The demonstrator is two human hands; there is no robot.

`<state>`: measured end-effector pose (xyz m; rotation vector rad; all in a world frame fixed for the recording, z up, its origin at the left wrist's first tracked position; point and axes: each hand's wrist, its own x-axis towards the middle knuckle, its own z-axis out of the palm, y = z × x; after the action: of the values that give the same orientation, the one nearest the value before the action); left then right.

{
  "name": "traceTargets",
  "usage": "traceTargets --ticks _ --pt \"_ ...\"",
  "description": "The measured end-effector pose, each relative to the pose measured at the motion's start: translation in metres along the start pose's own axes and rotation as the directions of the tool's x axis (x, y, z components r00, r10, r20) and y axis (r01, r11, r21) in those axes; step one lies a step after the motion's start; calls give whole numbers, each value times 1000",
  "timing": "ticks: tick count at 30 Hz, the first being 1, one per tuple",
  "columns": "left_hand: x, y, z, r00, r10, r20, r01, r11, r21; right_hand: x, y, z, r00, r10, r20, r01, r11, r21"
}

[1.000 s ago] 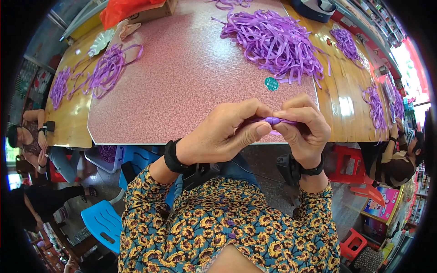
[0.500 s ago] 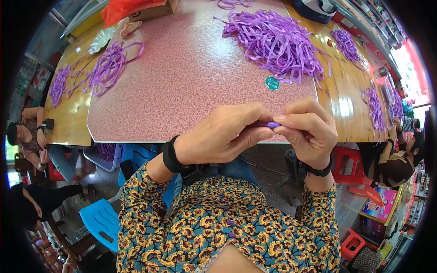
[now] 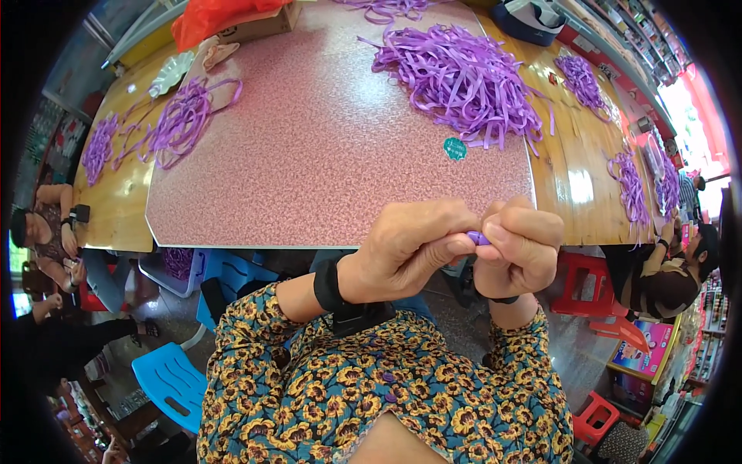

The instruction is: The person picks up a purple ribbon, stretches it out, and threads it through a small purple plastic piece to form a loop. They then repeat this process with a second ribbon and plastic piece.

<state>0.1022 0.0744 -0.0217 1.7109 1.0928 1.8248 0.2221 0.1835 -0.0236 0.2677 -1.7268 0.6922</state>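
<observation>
My left hand [image 3: 413,251] and my right hand [image 3: 522,246] meet at the near edge of the pink speckled tabletop [image 3: 309,170]. Between their thumbs and fingertips they pinch a small, shiny purple piece [image 3: 478,238] from both sides. Most of it is covered by the fingers, so its kind cannot be made out. The right fingers are curled tightly into the palm. Beyond the hands lies a large heap of purple ribbon loops [image 3: 464,85], with a round green sticker [image 3: 454,148] on the tabletop in front of it.
More purple ribbons [image 3: 182,127] lie at the left, others [image 3: 634,185] at the right on the wooden table [image 3: 572,182]. A cardboard box [image 3: 259,25] stands far left. Blue chair [image 3: 170,383], red stools [image 3: 580,286] and other people [image 3: 665,278] are around.
Both hands have come a little nearer to me, with the purple piece still pinched between them. The right hand's fingers have curled in and its wrist has turned.
</observation>
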Motion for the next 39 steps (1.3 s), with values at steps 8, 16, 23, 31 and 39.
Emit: traceTargets --ticks 8,16,23,31,39 --pt "7 5 -15 995 -90 52 91 996 -21 6 10 3 999 43 24 -45 996 78" --pt "4 -6 -32 969 -230 94 225 973 60 14 14 -3 904 334 269 -354 935 31" --pt "-1 -8 -41 977 -157 140 108 945 307 22 0 -16 615 724 311 -788 583 200" --pt "0 -10 -38 978 -111 174 43 933 357 23 1 -17 576 609 546 -703 710 -50" --pt "0 -14 -37 983 7 183 -76 924 375 28 -3 -13 566 645 514 -703 703 -109"
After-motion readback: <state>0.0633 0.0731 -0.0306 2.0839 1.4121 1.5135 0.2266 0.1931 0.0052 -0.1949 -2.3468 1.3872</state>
